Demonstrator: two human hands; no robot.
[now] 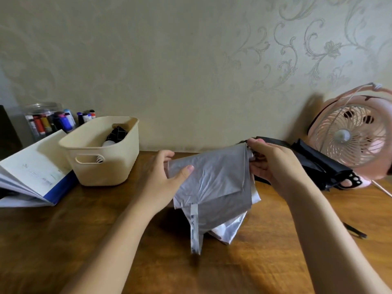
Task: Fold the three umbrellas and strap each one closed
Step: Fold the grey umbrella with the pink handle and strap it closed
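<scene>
A silver umbrella [214, 183] is held above the wooden desk [275, 251], its canopy loose and hanging, its white strap [195, 228] dangling free. The left hand [161, 177] has its grip pressed on the umbrella's left end, thumb on top. The right hand [273, 164] pinches the right end. A black umbrella [318, 160] lies behind, just beside a pink fan [352, 134]. A cream basket [101, 149] at the left holds a dark patterned umbrella [116, 134].

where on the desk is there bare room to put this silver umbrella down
Bare wood lies along the near edge of the table, below the book and bin. Crowded at right: black umbrella, fan.
</scene>
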